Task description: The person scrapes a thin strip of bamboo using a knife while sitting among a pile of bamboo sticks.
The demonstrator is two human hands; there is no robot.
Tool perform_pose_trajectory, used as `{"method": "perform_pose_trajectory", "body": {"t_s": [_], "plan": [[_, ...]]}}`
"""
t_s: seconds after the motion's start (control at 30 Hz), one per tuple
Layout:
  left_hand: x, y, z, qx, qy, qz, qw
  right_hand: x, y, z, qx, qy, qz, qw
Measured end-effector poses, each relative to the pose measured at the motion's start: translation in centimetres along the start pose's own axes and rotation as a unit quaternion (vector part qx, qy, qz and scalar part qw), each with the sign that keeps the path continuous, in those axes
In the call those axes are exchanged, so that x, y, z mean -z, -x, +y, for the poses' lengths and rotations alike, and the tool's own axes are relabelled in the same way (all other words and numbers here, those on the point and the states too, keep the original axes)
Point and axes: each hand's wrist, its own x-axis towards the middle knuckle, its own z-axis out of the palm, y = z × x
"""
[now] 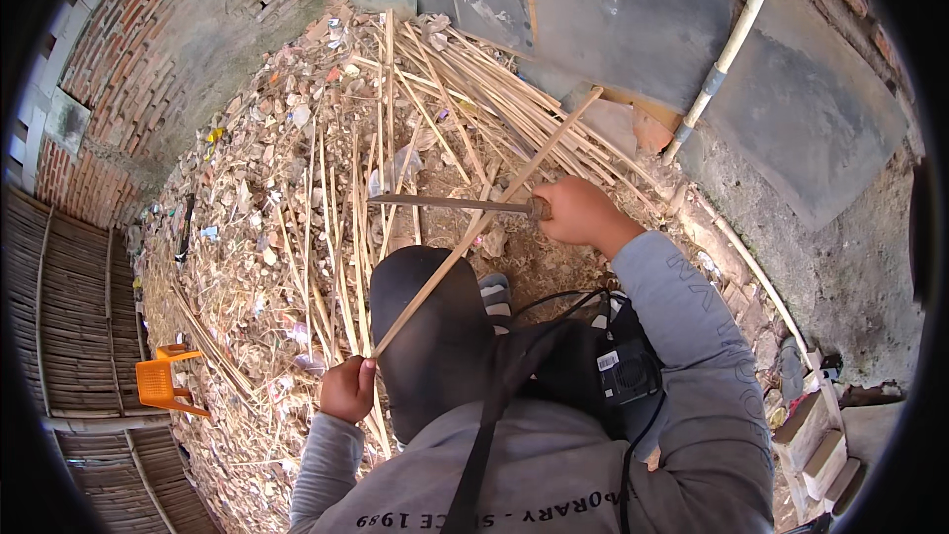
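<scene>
My left hand (348, 391) is closed round the near end of a long, pale bamboo strip (433, 286). The strip slants up and away to the right, across my dark-trousered knee. In my right hand (581, 213) is the handle of a long-bladed knife, its fingers wrapped round it. The knife's blade (445, 202) points left and crosses the strip near its middle; whether the two touch I cannot tell. Beyond the blade, a pile of similar bamboo strips (524, 109) lies on the ground, and more loose strips (331, 237) spread to the left of my knee.
Rubble, dry shavings and litter (237, 267) cover the ground. An orange plastic chair (158, 383) lies at the left by a woven bamboo wall (74, 307). Grey panels (633, 30) and a pale pipe (736, 44) stand far right. A black device with a cable (630, 373) rests at my lap.
</scene>
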Motion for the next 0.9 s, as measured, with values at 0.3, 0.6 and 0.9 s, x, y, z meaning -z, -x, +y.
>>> {"method": "perform_pose_trajectory", "body": {"t_s": [0.3, 0.6, 0.9], "plan": [[0.3, 0.1, -0.3, 0.022, 0.057, -0.038, 0.997, -0.3, 0.3, -1.1, 0.034, 0.007, 0.031, 0.999], [-0.1, 1.4, -0.2, 0.006, 0.000, 0.000, 1.000, 0.5, 0.6, -4.1, 0.051, 0.059, -0.013, 0.997], [-0.1, 1.0, -0.2, -0.010, 0.005, 0.018, 1.000, 0.7, 0.0, -2.4, -0.008, 0.045, -0.005, 0.999]]}}
